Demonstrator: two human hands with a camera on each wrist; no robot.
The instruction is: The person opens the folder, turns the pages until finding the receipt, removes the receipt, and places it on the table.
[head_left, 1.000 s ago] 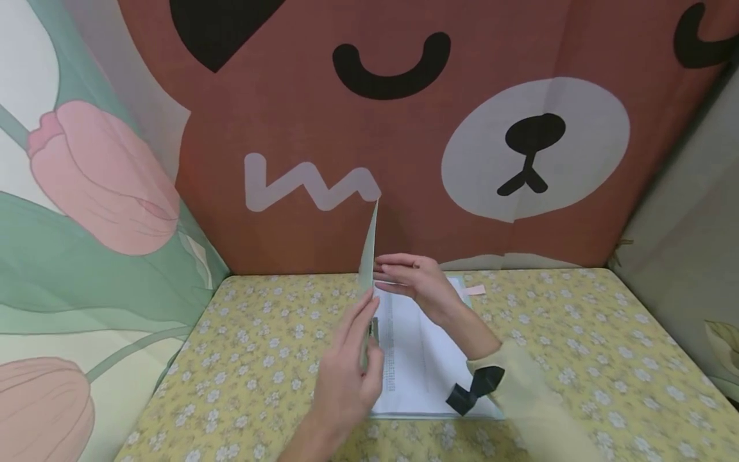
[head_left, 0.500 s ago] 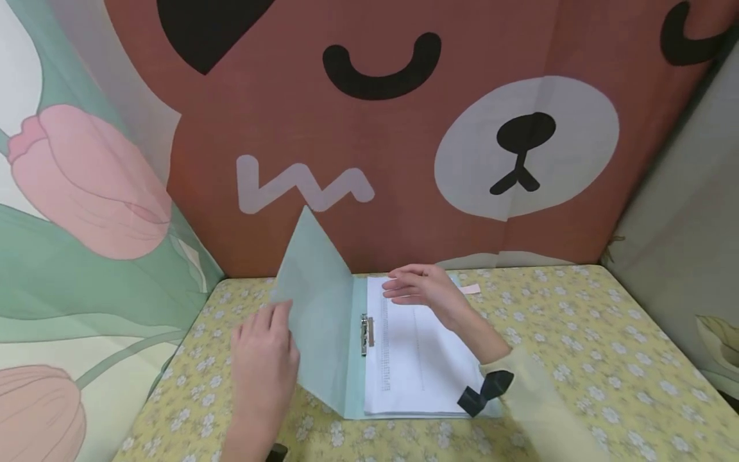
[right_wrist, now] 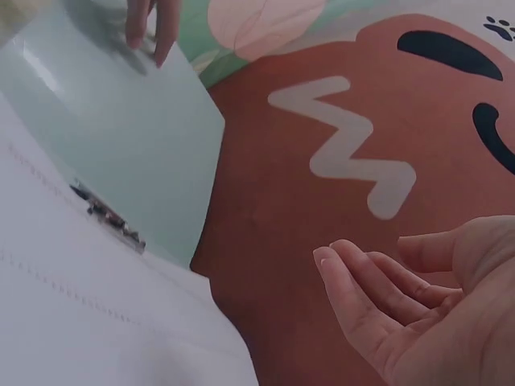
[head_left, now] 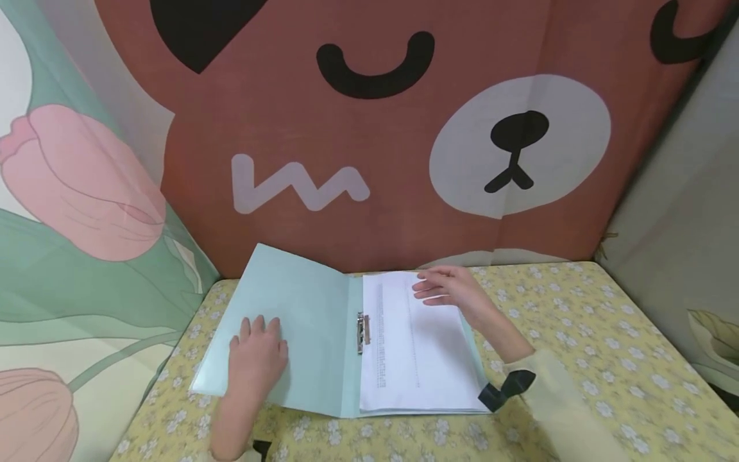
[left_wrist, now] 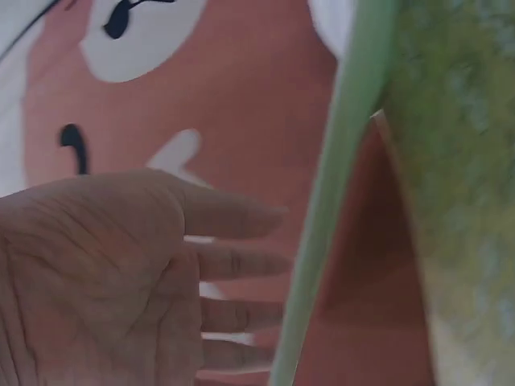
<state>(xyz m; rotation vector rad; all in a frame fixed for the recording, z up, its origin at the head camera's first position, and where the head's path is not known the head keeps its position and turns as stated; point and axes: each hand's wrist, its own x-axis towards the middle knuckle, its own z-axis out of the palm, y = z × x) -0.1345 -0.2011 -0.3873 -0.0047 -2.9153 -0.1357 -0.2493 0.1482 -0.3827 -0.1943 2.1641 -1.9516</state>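
While the left hand (head_left: 258,356) is spread flat over the light green cover (head_left: 306,321), the right hand (head_left: 453,292) hangs above the paper (head_left: 398,378) and holds nothing. The cover and paper are part of one folder (head_left: 349,385), which lies open in the middle of the table (head_left: 577,353), near the back edge. Its spine runs from the person's side straight back to the bear wall (head_left: 323,231). The paper's long side goes the same way, and its short bottom edge faces the person. The cover opens to the left and leans: its outer side is up off the table, and its far corner sticks up in front of the wall. A metal clip (head_left: 360,333) sits by the spine, at the paper's left edge, and points the same way too.

The left fingers are apart and almost straight, with their tips at the cover. It is hard to tell if they press on it or just come close. The right fingers are a little bent and loose, with the thumb away from them; they pinch nothing. A black strap (head_left: 508,388) is near the right wrist, by a pale yellow sleeve (head_left: 562,401). Two lines of tiny marks run down the paper.
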